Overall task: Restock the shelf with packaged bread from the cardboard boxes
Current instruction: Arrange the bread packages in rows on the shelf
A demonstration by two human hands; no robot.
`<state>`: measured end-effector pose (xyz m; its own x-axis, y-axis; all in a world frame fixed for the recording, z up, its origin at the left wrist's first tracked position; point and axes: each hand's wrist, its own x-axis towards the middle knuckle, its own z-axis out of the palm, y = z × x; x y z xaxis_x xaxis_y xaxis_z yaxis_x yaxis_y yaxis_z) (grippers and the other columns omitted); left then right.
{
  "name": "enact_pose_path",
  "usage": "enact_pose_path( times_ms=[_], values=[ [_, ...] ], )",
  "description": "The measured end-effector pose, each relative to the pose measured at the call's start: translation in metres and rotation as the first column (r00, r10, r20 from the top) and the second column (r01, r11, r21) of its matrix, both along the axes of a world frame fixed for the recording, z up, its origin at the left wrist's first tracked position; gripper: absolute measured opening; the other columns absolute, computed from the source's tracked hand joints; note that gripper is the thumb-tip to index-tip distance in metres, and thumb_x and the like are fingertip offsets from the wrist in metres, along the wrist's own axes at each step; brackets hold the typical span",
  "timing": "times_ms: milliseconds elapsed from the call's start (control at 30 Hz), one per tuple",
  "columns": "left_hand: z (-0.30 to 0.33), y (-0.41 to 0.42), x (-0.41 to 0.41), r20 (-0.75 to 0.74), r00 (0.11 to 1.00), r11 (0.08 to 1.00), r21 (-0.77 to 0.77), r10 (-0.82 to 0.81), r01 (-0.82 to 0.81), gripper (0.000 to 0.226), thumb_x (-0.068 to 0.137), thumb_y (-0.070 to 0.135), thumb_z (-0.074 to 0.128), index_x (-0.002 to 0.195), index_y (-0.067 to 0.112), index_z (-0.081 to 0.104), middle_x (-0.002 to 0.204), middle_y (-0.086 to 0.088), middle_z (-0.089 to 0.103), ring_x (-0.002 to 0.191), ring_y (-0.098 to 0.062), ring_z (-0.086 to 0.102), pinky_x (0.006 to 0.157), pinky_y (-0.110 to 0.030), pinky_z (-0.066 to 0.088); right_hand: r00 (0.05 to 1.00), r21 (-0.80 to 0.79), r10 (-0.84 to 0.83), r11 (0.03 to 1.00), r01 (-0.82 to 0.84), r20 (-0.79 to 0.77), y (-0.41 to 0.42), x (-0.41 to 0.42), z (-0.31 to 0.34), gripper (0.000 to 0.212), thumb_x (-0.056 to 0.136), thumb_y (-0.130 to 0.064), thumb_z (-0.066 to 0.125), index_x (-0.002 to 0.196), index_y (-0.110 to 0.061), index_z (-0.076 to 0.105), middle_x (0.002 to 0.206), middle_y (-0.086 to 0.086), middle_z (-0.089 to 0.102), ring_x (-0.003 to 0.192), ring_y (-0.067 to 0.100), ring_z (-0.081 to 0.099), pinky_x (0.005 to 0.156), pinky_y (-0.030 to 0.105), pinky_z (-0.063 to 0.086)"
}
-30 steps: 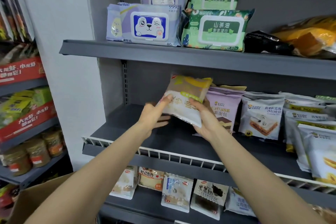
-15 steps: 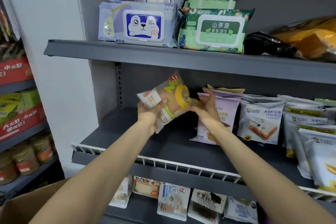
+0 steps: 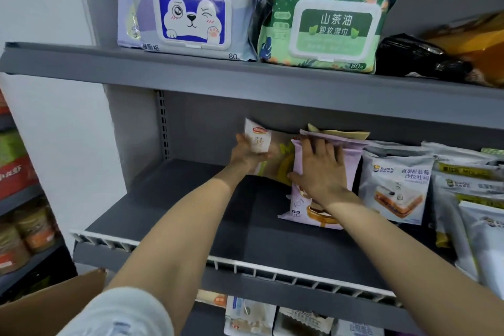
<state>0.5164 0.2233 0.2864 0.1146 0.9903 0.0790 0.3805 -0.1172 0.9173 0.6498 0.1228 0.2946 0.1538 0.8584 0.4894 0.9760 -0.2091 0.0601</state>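
Observation:
A beige and white bread packet [image 3: 275,155] lies on its side at the back of the grey middle shelf [image 3: 218,215]. My left hand [image 3: 246,154] grips its left end. The packet's right end is hidden behind a pink bread packet [image 3: 308,207] that stands upright. My right hand [image 3: 319,169] lies flat on the pink packet's front with fingers spread. More white bread packets [image 3: 395,185] stand in a row to the right. A cardboard box [image 3: 54,300] shows at the lower left corner.
Wet-wipe packs [image 3: 191,13] and green packs [image 3: 327,30] fill the upper shelf. A white wire rail [image 3: 245,264] runs along the middle shelf's front edge. More packets [image 3: 248,316] sit on the shelf below. A second rack with jars [image 3: 24,232] stands at the left.
The beige packet has gone from held up in the air to deep in the shelf behind the pink packet. My right hand left it and now presses on the pink packet.

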Motion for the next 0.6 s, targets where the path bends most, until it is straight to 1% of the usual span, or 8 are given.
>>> enact_pose_path(
  times_ms=[67,133,167,267,333,467,500,600],
  values=[
    [-0.015,0.008,0.006,-0.017,0.999,0.998,-0.046,-0.049,0.048,0.086,0.073,0.03,0.079,0.135,0.009,0.023,0.136,-0.01,0.048,0.128,-0.028,0.045,0.105,-0.04,0.04,0.999,0.005,-0.011,1.0,0.011,0.043,0.002,0.003,-0.006,0.081,0.084,-0.043,0.06,0.148,-0.013,0.018,0.146,0.014,0.031,0.135,0.034,0.03,0.115,0.049,0.016],
    [-0.03,0.018,0.012,-0.05,0.997,0.995,-0.077,-0.063,0.059,0.102,0.06,0.049,0.079,0.136,0.018,0.02,0.136,-0.008,0.046,0.13,-0.031,0.042,0.107,-0.047,0.036,0.998,0.014,-0.017,1.0,0.017,0.054,0.005,0.007,-0.01,0.075,0.085,-0.035,0.06,0.146,-0.012,0.024,0.144,0.015,0.034,0.133,0.035,0.032,0.115,0.049,0.019],
    [-0.035,0.022,0.014,-0.077,0.995,0.995,-0.083,-0.065,0.058,0.102,0.059,0.052,0.077,0.137,0.021,0.02,0.137,-0.009,0.046,0.13,-0.032,0.041,0.107,-0.048,0.035,0.999,0.014,-0.015,1.0,0.015,0.048,0.006,0.009,-0.011,0.073,0.084,-0.032,0.061,0.145,-0.011,0.026,0.144,0.015,0.035,0.132,0.036,0.033,0.115,0.048,0.02],
    [-0.032,0.019,0.014,-0.138,0.983,0.991,-0.072,-0.121,0.112,0.087,0.078,0.038,0.074,0.143,0.015,0.022,0.143,-0.008,0.041,0.132,-0.028,0.039,0.109,-0.038,0.035,0.997,0.043,-0.036,0.999,0.033,0.074,0.007,0.01,-0.015,0.07,0.073,-0.024,0.073,0.135,-0.007,0.045,0.132,0.018,0.05,0.121,0.037,0.048,0.107,0.05,0.035],
    [-0.028,0.017,0.013,-0.174,0.978,0.992,-0.07,-0.112,0.101,0.085,0.08,0.036,0.073,0.144,0.009,0.024,0.144,-0.008,0.039,0.133,-0.027,0.038,0.109,-0.036,0.035,0.996,0.093,-0.039,0.995,0.032,0.075,0.006,0.008,-0.014,0.066,0.065,-0.022,0.079,0.124,-0.005,0.056,0.118,0.018,0.059,0.109,0.038,0.056,0.1,0.051,0.044],
    [-0.024,0.005,0.007,-0.285,0.957,0.998,-0.006,0.059,-0.063,0.085,0.079,0.04,0.07,0.142,0.004,0.025,0.145,-0.014,0.034,0.137,-0.03,0.031,0.112,-0.042,0.031,0.999,0.097,0.048,0.994,-0.049,0.018,-0.003,0.006,-0.011,0.071,0.078,-0.03,0.069,0.138,-0.005,0.041,0.133,0.02,0.046,0.128,0.04,0.04,0.115,0.052,0.018],
    [-0.022,0.0,0.003,-0.298,0.95,0.996,0.037,0.093,-0.086,0.08,0.081,0.038,0.069,0.14,0.004,0.028,0.143,-0.015,0.036,0.135,-0.032,0.034,0.11,-0.043,0.034,0.997,0.116,0.072,0.991,-0.073,0.015,-0.006,0.005,-0.01,0.072,0.077,-0.031,0.069,0.138,-0.004,0.042,0.134,0.021,0.045,0.129,0.04,0.039,0.115,0.051,0.017],
    [-0.015,-0.022,-0.015,-0.378,0.914,0.965,0.257,0.146,-0.048,0.04,0.086,0.033,0.058,0.119,0.012,0.053,0.123,-0.013,0.058,0.113,-0.032,0.056,0.092,-0.044,0.05,0.974,0.149,0.221,0.966,-0.211,-0.05,-0.018,-0.006,-0.001,0.063,0.083,-0.028,0.063,0.139,-0.007,0.041,0.141,0.017,0.039,0.132,0.036,0.035,0.114,0.043,0.024]
  ],
)
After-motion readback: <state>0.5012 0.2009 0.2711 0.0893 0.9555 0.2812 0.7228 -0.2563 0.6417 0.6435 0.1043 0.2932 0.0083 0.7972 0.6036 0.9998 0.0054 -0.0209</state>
